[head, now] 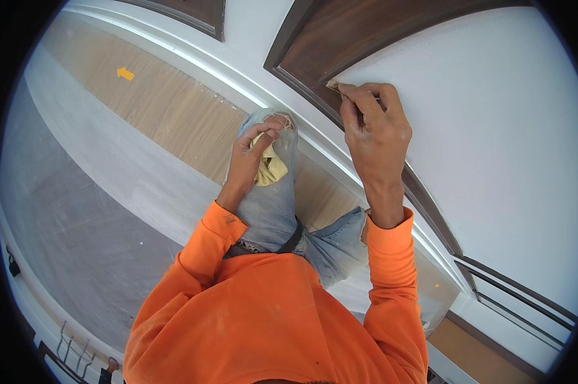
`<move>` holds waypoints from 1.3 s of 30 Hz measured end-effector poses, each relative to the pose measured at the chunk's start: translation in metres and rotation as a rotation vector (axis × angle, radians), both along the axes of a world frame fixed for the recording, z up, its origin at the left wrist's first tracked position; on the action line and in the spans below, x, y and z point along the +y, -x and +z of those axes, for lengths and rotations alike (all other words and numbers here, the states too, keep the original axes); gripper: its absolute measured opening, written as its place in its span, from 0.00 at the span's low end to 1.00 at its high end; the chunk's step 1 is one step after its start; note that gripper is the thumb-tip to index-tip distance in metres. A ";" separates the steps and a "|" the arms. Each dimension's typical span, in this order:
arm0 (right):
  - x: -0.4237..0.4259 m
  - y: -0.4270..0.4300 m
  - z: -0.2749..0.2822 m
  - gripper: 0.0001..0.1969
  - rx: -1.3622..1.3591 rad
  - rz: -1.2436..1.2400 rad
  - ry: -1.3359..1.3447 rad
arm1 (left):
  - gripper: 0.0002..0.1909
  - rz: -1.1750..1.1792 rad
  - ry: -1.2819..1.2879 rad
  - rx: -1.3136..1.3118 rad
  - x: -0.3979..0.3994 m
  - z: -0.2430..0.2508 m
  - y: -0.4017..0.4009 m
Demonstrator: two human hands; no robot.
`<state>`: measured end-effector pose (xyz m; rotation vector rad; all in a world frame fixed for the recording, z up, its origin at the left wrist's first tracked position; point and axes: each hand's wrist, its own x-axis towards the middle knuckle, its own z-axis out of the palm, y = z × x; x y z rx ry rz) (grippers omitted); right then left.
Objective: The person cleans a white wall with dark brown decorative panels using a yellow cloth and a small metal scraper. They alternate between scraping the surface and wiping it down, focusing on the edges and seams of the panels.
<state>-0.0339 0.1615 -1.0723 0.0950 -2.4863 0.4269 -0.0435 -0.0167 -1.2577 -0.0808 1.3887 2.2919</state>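
My right hand [377, 127] pinches a small tan scrap [332, 85], possibly folded sandpaper or cloth, between thumb and fingers. The scrap is at the inner corner of a dark brown wooden moulding [302, 82] that borders a white panel [481, 125]. Over my raised knee, my left hand [247, 156] grips a pale yellow cloth [271, 169], which hangs below the thumb against the jeans [268, 209]. My palm hides part of the cloth.
A white skirting board [178, 55] runs along the wall beside wood-look flooring [168, 115] that bears a yellow arrow [125, 74]. Dark horizontal rails [514, 295] are at the lower right. Metal hooks [75, 353] show at the lower left.
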 end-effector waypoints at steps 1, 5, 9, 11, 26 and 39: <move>-0.001 0.000 0.001 0.12 0.007 0.002 0.011 | 0.11 -0.008 0.017 0.014 0.000 -0.001 -0.001; 0.001 0.000 -0.003 0.13 -0.004 -0.005 0.008 | 0.11 -0.024 0.030 0.029 0.000 0.000 0.001; -0.001 -0.003 -0.006 0.12 -0.015 -0.016 0.021 | 0.10 -0.036 0.006 -0.033 -0.001 0.009 0.001; -0.001 -0.002 -0.006 0.12 -0.009 -0.019 0.026 | 0.10 -0.030 0.018 -0.017 0.000 0.006 0.000; 0.007 -0.006 -0.011 0.09 -0.013 0.019 0.170 | 0.12 -0.030 0.075 -0.001 0.003 0.010 -0.003; 0.006 -0.049 -0.011 0.08 0.119 -0.056 0.445 | 0.20 0.071 -0.075 0.129 0.002 0.041 0.001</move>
